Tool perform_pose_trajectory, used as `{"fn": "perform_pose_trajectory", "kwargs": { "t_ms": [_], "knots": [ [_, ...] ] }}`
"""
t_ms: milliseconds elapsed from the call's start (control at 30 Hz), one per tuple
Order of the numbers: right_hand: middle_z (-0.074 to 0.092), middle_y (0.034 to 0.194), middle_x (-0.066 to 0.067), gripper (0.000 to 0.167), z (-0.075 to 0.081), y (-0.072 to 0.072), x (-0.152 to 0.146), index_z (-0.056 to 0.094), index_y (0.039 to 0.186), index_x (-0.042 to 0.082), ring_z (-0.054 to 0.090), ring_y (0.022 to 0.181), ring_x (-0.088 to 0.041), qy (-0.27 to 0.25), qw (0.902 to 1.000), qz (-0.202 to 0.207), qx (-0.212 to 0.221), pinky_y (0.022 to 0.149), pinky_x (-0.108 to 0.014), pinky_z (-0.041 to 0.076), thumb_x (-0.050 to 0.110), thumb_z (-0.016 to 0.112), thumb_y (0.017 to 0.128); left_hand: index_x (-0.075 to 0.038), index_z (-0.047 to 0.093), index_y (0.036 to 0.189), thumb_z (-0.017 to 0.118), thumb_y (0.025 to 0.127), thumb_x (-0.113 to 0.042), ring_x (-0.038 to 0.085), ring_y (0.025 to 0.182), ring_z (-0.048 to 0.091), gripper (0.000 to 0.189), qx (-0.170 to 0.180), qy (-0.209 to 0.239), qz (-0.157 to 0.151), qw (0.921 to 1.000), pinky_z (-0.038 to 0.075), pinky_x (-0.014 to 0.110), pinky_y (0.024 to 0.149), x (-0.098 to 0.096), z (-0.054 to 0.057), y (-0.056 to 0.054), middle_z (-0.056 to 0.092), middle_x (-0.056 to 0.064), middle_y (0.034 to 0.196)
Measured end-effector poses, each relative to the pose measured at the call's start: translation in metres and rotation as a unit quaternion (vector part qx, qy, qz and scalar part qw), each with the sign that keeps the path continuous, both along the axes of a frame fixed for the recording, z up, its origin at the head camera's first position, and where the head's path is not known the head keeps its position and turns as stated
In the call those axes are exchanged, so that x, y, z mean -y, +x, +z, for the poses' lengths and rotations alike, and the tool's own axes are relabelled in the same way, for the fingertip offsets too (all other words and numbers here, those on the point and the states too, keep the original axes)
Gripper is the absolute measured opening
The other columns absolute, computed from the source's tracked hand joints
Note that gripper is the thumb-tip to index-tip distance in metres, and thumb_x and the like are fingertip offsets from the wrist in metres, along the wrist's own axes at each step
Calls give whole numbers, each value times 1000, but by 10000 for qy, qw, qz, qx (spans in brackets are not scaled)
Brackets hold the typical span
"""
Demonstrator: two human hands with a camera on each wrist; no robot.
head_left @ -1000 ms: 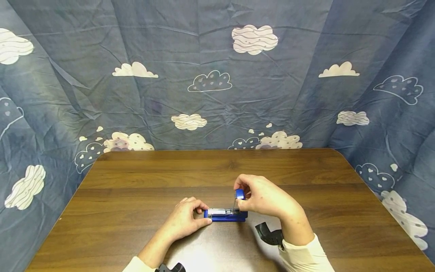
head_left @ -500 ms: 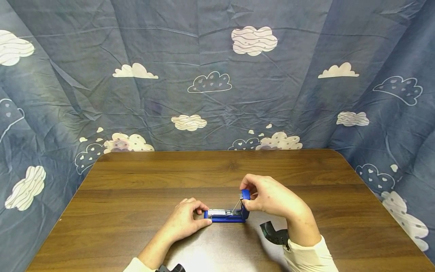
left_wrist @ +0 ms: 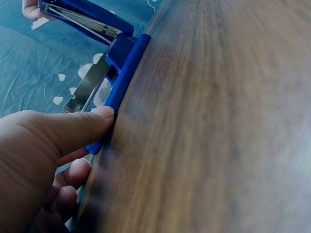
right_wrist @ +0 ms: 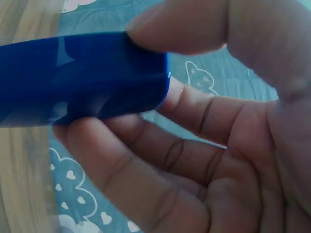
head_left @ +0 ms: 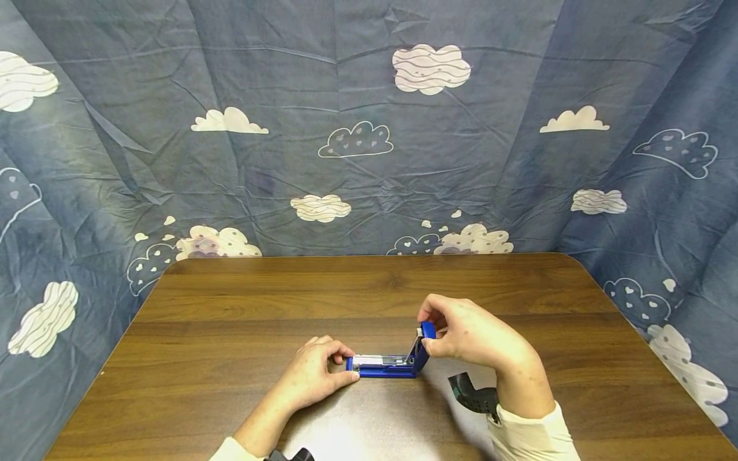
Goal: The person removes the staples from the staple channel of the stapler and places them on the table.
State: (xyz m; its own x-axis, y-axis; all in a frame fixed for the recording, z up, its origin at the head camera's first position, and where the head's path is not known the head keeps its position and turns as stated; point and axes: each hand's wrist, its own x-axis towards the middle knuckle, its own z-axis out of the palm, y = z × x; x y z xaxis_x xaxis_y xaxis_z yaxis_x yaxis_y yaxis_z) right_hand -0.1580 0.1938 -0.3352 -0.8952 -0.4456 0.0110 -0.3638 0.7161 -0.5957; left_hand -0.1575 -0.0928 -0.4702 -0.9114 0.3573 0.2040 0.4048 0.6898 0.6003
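Note:
A blue stapler (head_left: 386,371) lies lengthwise on the wooden table with its top cover (right_wrist: 97,77) swung up at the right end. Its metal staple channel (left_wrist: 90,85) shows between base and raised cover, and a thin metal rod links the two. My left hand (head_left: 314,371) pinches the left end of the base, thumb on the near side. With thumb and fingers, my right hand (head_left: 473,336) grips the free end of the cover, which leans slightly right of upright. Whether staples lie in the channel cannot be made out.
The brown wooden table (head_left: 259,288) reaches back to a blue curtain (head_left: 369,173) printed with white clouds. A black wrist mount (head_left: 475,397) sits under the right wrist, close above the table.
My right hand has moved to the right, swinging the stapler's cover from leaning left to past upright. The left hand and the base have stayed in place.

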Motion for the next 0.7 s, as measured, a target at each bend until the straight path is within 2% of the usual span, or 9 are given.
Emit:
{"fn": "perform_pose_trajectory", "kwargs": {
  "t_ms": [367, 700],
  "knots": [
    [68, 85, 7, 28, 4, 2, -13, 62, 94, 15, 60, 81, -8, 213, 9995, -171, 126, 75, -24, 47, 10, 78, 71, -24, 75, 98, 88, 76, -35, 2, 82, 48, 28, 51, 8, 23, 10000, 40, 29, 79, 0, 0, 0, 59, -15, 82],
    [69, 85, 7, 29, 3, 5, -23, 61, 93, 15, 59, 80, -7, 361, 9990, -242, 70, 72, -25, 46, 9, 79, 70, -25, 75, 99, 88, 76, -35, 2, 82, 48, 28, 78, -19, 38, 10000, 40, 29, 79, -1, 0, 0, 58, -15, 82]
  ]
}}
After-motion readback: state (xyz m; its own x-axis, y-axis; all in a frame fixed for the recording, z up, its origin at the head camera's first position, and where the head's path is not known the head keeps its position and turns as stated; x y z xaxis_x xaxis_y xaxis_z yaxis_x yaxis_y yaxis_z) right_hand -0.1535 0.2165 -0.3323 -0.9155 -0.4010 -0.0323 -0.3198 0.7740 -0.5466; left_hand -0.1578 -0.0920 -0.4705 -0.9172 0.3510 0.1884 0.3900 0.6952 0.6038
